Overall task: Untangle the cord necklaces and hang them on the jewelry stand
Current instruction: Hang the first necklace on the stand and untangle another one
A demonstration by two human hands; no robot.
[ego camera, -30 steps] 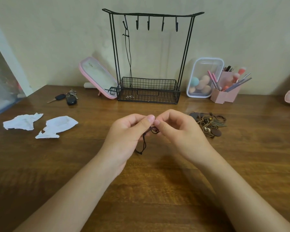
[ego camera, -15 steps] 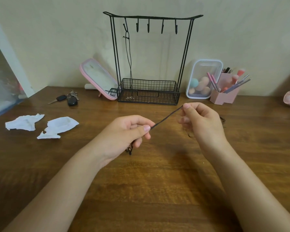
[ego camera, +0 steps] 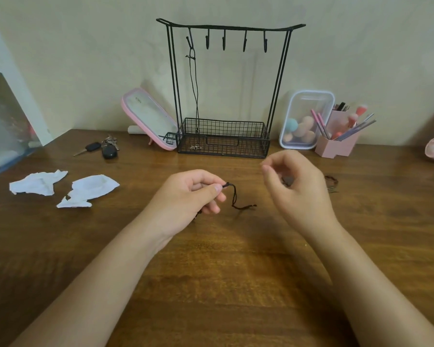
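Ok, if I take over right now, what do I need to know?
Left hand: fingers pinch a dark cord; its loose end droops free.
Right hand: loosely curled, off the cord.
Done: one necklace hangs on the leftmost hook of the jewelry stand.
Left: hang this cord, then untangle the pile behind the right hand. Four hooks are free.

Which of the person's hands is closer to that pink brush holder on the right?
Right. The right hand hovers just in front-left of the pink brush holder; the left hand, pinching a dark cord, is farther left, in front of the jewelry stand.
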